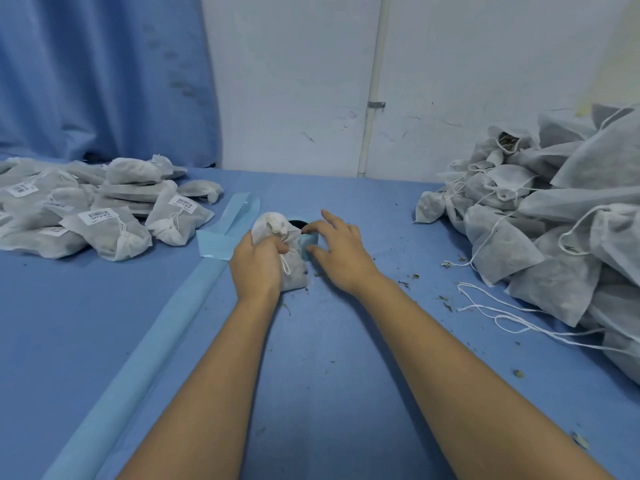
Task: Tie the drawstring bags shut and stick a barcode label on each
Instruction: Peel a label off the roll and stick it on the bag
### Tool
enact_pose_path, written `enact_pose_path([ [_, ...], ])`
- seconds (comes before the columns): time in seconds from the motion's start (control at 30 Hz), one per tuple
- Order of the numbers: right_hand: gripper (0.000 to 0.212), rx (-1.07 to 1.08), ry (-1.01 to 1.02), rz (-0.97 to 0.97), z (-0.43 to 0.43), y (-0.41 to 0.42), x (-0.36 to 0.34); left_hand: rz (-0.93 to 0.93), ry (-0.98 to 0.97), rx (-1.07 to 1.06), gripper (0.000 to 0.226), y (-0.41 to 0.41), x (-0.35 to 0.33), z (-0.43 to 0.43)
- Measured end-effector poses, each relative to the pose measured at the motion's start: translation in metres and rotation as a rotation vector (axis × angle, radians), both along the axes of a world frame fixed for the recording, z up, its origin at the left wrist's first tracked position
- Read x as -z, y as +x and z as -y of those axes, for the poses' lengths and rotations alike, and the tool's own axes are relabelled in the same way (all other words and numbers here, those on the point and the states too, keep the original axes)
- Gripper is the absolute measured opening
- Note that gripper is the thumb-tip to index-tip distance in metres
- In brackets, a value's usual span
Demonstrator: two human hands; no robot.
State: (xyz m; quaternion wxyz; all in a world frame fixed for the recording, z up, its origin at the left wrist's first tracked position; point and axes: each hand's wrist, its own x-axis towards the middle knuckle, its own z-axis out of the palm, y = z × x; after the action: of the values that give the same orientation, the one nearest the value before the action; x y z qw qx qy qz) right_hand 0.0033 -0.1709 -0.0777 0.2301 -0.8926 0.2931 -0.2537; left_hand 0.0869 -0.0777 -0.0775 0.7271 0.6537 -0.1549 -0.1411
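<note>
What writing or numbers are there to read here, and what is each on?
Label on the far-left bag: barcode and characters, too blurred to read.
Label on the front bag: same, unreadable.
Label on the bag nearest the middle: same, unreadable.
The bag gripped by the left hand: no label visible.

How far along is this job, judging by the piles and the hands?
Done: the left pile holds tied bags carrying barcode labels. In hand: the left hand grips a bag with its neck gathered and no label showing; the right hand pinches the label roll behind it. Left: the bigger right pile, strings loose, one bag gaping open.
</note>
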Motion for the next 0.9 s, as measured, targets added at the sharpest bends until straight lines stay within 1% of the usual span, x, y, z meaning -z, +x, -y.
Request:
enact_pose_path([
  [0.07,0.023,0.045,-0.133,-0.028,0.000,-0.001,-0.002,0.016,0.011,0.023,0.020,-0.002,0.000,0.000],
  [0.13,0.021,0.099,-0.227,-0.026,-0.002,-0.001,-0.003,0.043,0.006,0.024,0.017,-0.004,-0.001,0.000],
  [0.17,0.022,0.136,-0.237,-0.018,-0.002,-0.001,-0.004,0.049,-0.007,0.026,0.017,-0.004,-0.001,-0.001],
  [0.27,0.033,0.223,-0.189,-0.025,0.001,-0.002,-0.004,0.063,-0.033,0.043,0.018,-0.005,-0.002,-0.002],
  [0.37,0.044,0.186,-0.113,-0.040,0.004,-0.008,-0.002,0.076,-0.037,0.055,0.016,-0.005,-0.001,-0.001],
  [0.4,0.045,0.160,-0.065,-0.025,0.004,-0.011,-0.001,0.077,-0.038,0.052,0.017,-0.005,-0.001,-0.001],
  [0.47,0.039,0.109,0.014,0.016,0.006,-0.019,0.001,0.074,-0.037,0.040,0.018,-0.005,0.000,0.000],
  [0.5,0.037,0.091,0.016,0.023,0.007,-0.022,0.003,0.074,-0.033,0.033,0.018,-0.004,0.001,0.001],
  [0.57,0.038,0.078,-0.066,0.001,0.010,-0.027,0.006,0.083,-0.018,0.023,0.015,-0.004,0.002,0.001],
  [0.63,0.033,0.084,-0.146,-0.032,0.010,-0.027,0.008,0.136,0.014,-0.004,0.007,-0.004,0.003,0.002],
  [0.7,0.029,0.099,-0.178,-0.047,0.010,-0.023,0.008,0.243,0.044,-0.047,0.014,-0.006,0.005,0.003],
  [0.8,0.030,0.186,-0.197,-0.045,0.008,-0.015,0.006,0.386,0.006,-0.048,0.023,-0.011,0.006,0.002],
  [0.83,0.032,0.230,-0.202,-0.046,0.007,-0.013,0.005,0.397,-0.003,-0.036,0.024,-0.011,0.006,0.002],
  [0.9,0.035,0.309,-0.215,-0.054,0.004,-0.009,0.004,0.352,-0.007,-0.016,0.019,-0.009,0.007,0.002],
])
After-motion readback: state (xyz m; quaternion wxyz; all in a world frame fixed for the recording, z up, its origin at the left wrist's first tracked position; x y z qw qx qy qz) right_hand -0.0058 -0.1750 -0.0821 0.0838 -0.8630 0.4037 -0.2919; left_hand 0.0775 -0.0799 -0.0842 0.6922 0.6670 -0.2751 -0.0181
